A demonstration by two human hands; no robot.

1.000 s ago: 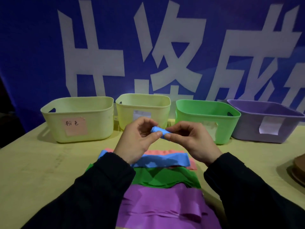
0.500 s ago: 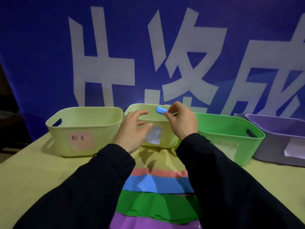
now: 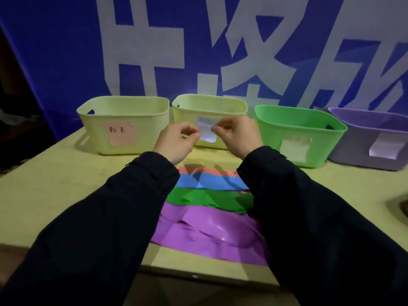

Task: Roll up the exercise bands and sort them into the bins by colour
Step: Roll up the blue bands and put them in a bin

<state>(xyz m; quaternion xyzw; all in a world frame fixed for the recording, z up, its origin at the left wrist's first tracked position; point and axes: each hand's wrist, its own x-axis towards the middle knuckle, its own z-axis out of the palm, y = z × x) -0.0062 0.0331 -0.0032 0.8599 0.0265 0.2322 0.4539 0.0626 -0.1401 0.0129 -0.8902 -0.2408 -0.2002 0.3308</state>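
Hovering with curled, empty fingers, both hands front bins' labels, seemingly handwritten.

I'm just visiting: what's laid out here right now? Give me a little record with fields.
bins: four in a row, namely pale yellow bin with pink label, second pale yellow bin, green bin, purple bin
bands: flat on the table, from far to near pink band, blue band, green band, purple bands
left hand: fingers curled, holding nothing visible
right hand: the same
backdrop: blue banner
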